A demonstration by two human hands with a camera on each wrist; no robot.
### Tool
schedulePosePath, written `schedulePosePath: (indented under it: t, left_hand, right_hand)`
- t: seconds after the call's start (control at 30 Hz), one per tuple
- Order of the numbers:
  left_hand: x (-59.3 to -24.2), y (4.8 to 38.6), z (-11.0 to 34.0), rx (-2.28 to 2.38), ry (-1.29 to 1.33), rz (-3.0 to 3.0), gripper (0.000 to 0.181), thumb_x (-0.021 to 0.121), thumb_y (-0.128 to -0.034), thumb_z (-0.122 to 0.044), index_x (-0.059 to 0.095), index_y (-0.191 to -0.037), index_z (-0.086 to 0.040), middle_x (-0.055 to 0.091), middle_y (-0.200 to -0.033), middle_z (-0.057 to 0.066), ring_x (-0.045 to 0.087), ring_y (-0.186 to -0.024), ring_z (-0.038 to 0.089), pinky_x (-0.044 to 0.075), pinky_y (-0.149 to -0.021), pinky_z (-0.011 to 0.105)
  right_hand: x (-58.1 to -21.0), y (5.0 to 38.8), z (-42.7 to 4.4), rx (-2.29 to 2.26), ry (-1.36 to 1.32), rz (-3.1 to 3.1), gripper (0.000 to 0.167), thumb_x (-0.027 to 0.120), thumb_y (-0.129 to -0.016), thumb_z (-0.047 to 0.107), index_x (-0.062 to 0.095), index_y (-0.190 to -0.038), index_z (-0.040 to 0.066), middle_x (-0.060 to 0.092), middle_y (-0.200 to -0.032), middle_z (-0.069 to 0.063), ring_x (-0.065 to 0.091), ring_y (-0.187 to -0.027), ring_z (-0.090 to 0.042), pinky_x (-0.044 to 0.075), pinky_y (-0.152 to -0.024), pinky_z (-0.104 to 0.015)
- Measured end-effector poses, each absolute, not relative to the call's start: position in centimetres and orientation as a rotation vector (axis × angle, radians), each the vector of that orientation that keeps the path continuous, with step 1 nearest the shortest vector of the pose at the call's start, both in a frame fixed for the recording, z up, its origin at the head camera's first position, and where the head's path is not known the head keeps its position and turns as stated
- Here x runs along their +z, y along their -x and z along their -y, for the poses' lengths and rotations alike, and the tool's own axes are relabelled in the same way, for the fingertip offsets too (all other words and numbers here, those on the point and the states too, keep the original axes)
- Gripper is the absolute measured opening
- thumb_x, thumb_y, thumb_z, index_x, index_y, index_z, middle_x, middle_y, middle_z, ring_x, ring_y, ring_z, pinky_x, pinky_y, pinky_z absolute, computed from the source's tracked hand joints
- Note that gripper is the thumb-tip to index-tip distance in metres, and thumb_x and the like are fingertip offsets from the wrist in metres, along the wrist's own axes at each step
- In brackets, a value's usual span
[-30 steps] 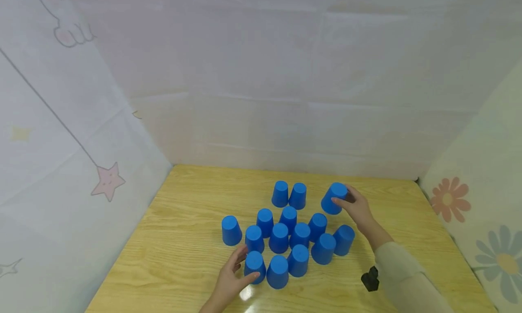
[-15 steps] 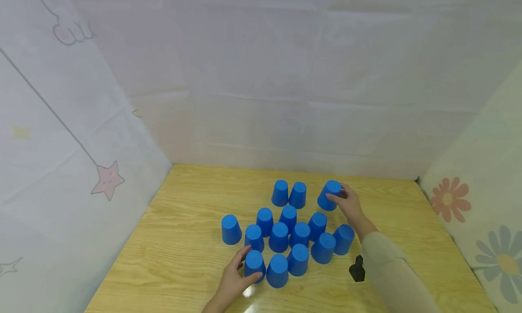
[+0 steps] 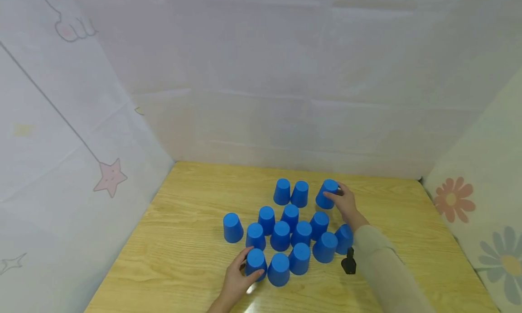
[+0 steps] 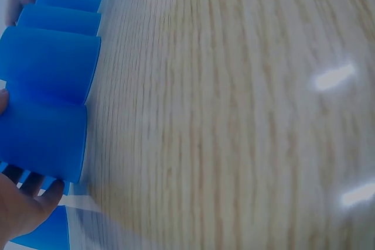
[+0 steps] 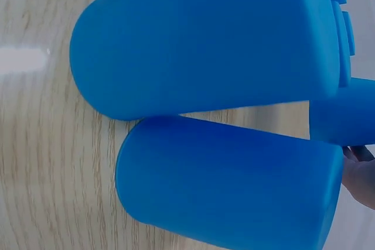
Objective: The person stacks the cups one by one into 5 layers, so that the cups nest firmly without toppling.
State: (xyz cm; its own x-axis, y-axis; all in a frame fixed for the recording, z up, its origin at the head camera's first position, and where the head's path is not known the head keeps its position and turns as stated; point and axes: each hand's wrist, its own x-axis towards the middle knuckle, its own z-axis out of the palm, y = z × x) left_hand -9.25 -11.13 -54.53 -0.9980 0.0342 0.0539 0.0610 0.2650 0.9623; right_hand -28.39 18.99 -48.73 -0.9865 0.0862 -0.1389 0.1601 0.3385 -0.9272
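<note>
Several blue plastic cups stand upside down on the wooden table. My left hand point(image 3: 237, 279) has its fingers and thumb round the front-left cup point(image 3: 256, 263); the left wrist view shows that cup point(image 4: 41, 136) between thumb and fingers. At the back right, my right hand point(image 3: 345, 203) grips another upside-down cup point(image 3: 326, 196) by its side, slightly tilted. In the right wrist view, this hand point(image 5: 361, 174) and its cup point(image 5: 345, 112) are at the right edge, partly hidden by two nearer cups. Left of the held cup is a back pair, including a cup point(image 3: 299, 195).
A cluster of cups, among them a middle cup point(image 3: 280, 236), fills the space between my hands. One cup point(image 3: 233, 228) stands apart at the left. A small black device point(image 3: 348, 262) is beside my right sleeve. Patterned cloth walls point(image 3: 261, 100) surround the table point(image 3: 171, 258).
My right hand has carried its cup leftward, closer to the back pair. The black device has shifted left along with the right arm. My left hand stays round the front-left cup.
</note>
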Motion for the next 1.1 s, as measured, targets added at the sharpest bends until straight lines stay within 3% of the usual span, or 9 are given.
schedulePosePath:
  t: [0.2,0.53,1.1]
  left_hand:
    - [-53.0,8.8,10.9,-1.964,0.095,2.408,0.058,0.070,-0.0722,-0.011,0.043,-0.121,0.005,0.044,-0.118,0.026,0.042,-0.105,0.042,0.037,-0.081,0.054]
    - [-55.5,9.0,11.2,-1.893,0.062,2.442,0.062,0.070,-0.0720,-0.025,0.044,-0.123,-0.003,0.046,-0.120,0.018,0.045,-0.105,0.035,0.041,-0.080,0.045]
    - [-55.5,8.7,11.1,-1.907,0.033,2.448,0.061,0.070,-0.0723,-0.023,0.044,-0.123,-0.003,0.045,-0.121,0.018,0.044,-0.106,0.035,0.041,-0.081,0.045]
  right_hand:
    - [-48.8,29.0,-18.7,-1.734,-0.284,-2.459,0.065,0.060,-0.082,0.022,0.025,-0.135,0.006,0.026,-0.134,-0.022,0.023,-0.121,-0.038,0.022,-0.092,-0.056]
    - [-49.3,29.6,-18.2,-1.747,-0.322,-2.403,0.063,0.060,-0.081,0.015,0.027,-0.134,0.005,0.025,-0.134,-0.022,0.023,-0.120,-0.040,0.026,-0.092,-0.052]
    - [-50.6,30.0,-18.0,-1.818,-0.321,-2.329,0.061,0.059,-0.080,0.005,0.027,-0.132,-0.001,0.020,-0.136,-0.023,0.025,-0.118,-0.041,0.031,-0.091,-0.049]
